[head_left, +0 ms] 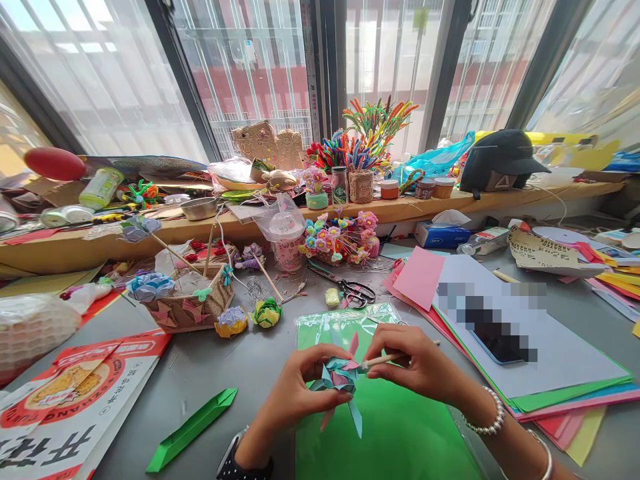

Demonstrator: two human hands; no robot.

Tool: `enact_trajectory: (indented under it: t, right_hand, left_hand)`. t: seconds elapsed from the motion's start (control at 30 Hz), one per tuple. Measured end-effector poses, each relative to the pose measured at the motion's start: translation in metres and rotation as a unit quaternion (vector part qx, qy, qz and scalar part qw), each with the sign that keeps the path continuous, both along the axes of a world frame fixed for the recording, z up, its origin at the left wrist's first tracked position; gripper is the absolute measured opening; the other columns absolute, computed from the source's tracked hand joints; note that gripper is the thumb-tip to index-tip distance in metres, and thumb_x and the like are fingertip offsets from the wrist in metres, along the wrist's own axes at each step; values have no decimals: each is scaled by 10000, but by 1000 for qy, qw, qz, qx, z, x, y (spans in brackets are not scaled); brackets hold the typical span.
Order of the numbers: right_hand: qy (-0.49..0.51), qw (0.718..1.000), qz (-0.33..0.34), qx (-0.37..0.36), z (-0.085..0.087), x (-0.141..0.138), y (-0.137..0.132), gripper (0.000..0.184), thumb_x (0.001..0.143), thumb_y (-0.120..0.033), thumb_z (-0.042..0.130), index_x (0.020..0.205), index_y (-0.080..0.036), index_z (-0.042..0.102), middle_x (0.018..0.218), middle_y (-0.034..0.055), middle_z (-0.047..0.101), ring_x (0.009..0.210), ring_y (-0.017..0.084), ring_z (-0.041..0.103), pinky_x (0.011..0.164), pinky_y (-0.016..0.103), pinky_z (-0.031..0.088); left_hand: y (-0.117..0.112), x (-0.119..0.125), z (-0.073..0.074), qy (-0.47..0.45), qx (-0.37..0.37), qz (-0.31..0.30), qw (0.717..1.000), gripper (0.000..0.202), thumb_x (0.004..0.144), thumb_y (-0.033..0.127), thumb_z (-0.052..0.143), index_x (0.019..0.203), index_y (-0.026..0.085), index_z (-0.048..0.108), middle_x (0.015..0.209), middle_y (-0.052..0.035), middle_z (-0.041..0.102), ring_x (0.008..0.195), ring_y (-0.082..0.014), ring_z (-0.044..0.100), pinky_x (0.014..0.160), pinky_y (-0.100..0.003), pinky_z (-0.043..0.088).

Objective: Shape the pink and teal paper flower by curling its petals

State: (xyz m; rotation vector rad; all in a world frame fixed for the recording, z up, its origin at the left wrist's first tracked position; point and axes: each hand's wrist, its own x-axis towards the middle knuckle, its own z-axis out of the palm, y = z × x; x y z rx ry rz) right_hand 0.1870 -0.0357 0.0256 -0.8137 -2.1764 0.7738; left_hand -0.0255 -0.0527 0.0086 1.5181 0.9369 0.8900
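Observation:
A folded paper flower [339,377] in blue-green and pink, with pointed strips sticking out, is gripped between the thumb and fingers of my left hand [305,383]. My right hand [407,360] pinches a thin pale wooden stick [383,361], whose near end meets or almost meets the flower's right side; exact contact is hard to make out. Both hands are above a green paper pack in clear plastic [390,427]. To the left on the grey table lies a folded green paper strip [193,430].
Black scissors [350,290] lie behind the pack. A cardboard box [193,310] with paper flowers stands left, near a red-and-white printed bag [75,400]. Coloured paper sheets [530,333] with a phone on top are stacked right. Pipe cleaners [375,133] crowd the wooden ledge.

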Motion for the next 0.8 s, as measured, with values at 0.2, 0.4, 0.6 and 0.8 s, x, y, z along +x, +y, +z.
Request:
enact_trajectory:
  t: [0.2, 0.4, 0.6, 0.8]
  right_hand:
    - [42, 998, 52, -16, 2, 0, -2, 188, 750, -338, 635, 844, -175, 652, 706, 7, 596, 539, 80, 450, 448, 178, 325]
    - [56, 997, 42, -25, -3, 0, -4, 223, 761, -366, 613, 845, -167, 668, 700, 37, 631, 570, 109, 527, 473, 195, 384]
    - [50, 998, 11, -24, -4, -2, -5, 238, 769, -374, 601, 812, -153, 676, 678, 49, 638, 530, 107, 530, 458, 200, 381]
    - [46, 999, 5, -6, -2, -2, -5, 215, 769, -363, 606, 804, -162, 671, 664, 36, 637, 543, 107, 532, 456, 193, 378]
  left_hand:
    - [-1, 1, -1, -83, -92, -45, 991, 352, 585, 313, 724, 891, 170, 625, 720, -37, 657, 591, -165, 621, 463, -196, 425]
    - [4, 5, -10, -168, -153, -83, 970, 425, 563, 416, 725, 869, 147, 609, 679, -72, 690, 539, -181, 634, 502, -256, 481]
    - [7, 9, -14, -215, -193, -94, 953, 393, 547, 411, 737, 817, 149, 623, 629, -60, 687, 496, -152, 613, 475, -237, 467]
    - [5, 7, -11, -203, -190, -85, 957, 403, 556, 405, 738, 846, 153, 617, 676, -58, 684, 538, -151, 619, 486, -225, 453]
